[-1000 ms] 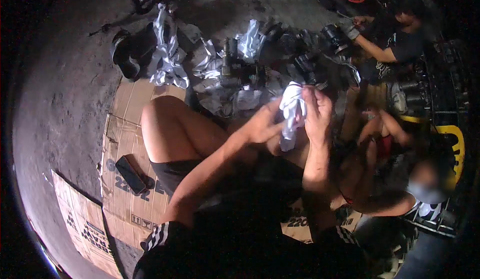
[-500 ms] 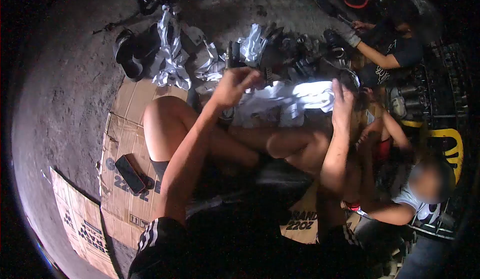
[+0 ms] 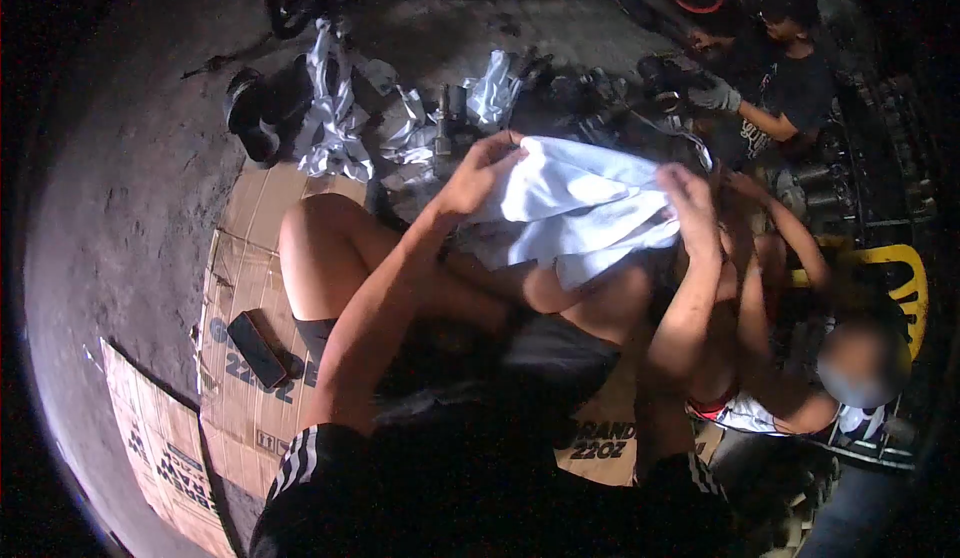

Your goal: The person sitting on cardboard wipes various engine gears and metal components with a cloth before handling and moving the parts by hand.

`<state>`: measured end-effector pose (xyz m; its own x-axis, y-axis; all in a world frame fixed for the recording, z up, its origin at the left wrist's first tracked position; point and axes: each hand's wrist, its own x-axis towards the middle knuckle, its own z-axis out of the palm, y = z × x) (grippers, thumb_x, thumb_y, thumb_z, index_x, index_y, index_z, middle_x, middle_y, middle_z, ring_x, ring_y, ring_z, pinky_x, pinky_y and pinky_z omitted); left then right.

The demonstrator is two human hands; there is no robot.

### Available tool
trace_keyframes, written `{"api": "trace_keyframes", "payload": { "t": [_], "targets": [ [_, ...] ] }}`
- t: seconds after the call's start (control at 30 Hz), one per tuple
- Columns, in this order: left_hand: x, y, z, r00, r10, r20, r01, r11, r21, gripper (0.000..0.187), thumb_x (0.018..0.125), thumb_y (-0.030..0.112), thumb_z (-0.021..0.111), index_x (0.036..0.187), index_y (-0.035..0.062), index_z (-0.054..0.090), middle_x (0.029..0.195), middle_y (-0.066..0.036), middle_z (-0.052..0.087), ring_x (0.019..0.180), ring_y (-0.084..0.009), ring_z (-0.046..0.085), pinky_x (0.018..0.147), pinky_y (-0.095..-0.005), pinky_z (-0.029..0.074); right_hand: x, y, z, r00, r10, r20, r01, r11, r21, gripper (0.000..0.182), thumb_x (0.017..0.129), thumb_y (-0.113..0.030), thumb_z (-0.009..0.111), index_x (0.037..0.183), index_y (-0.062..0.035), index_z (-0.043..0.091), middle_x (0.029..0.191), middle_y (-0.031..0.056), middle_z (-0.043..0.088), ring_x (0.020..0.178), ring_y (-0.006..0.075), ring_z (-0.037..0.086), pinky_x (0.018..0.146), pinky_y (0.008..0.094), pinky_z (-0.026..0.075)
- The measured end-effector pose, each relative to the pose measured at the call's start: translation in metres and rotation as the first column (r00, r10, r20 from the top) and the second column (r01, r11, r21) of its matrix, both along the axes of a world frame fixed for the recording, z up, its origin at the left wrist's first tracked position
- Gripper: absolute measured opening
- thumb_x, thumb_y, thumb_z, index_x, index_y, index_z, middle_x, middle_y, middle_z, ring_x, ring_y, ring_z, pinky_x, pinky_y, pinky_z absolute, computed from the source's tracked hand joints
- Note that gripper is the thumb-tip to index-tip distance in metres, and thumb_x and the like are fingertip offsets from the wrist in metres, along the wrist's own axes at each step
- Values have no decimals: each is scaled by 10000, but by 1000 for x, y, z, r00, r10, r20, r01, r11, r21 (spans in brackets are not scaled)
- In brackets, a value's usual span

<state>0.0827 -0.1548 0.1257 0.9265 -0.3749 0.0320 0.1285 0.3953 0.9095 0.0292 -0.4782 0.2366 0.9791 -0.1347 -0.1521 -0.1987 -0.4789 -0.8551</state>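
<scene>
A white cloth (image 3: 590, 198) is stretched between my two hands above my crossed legs. My left hand (image 3: 480, 173) pinches its upper left corner. At the cloth's right edge, my right hand (image 3: 692, 203) has its fingers closed on the fabric. The lower part of the cloth hangs in loose folds over my shin. Just beyond my left hand, a metal part (image 3: 443, 123) stands upright on the floor beside crumpled white cloth strips (image 3: 410, 128).
Cardboard (image 3: 250, 258) with a dark phone (image 3: 257, 350) lies at left. More cloth (image 3: 335, 118) and dark metal parts (image 3: 590, 93) lie ahead. One person wears a gloved hand (image 3: 715, 95) at upper right; another person's arm (image 3: 790, 243) is close at right.
The white cloth has been lifted and spread between my hands, which now both grip it. The co-worker's gloved hand at upper right has shifted, and the nearer person at right has moved slightly.
</scene>
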Motion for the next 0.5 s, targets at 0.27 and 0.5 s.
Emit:
{"api": "trace_keyframes", "payload": {
  "t": [0.27,0.5],
  "targets": [
    [-15,35,94,960,-270,-75,275,854,442,454,1001,440,562,949,1,667,739,56,508,676,-42,439,542,-247,340,-19,102,-101,899,346,270,-363,932,16,668,848,-118,759,1406,43,429,1385,128,521,1159,202,589,1017,339,450],
    [-17,73,121,973,-206,99,133,862,489,551,902,511,672,1103,-2,666,963,-85,674,908,-139,597,807,-289,471,-16,154,-78,941,169,294,-282,871,401,201,938,-182,681,1051,-16,692,928,27,710,829,83,629,761,251,495]
  ]
}}
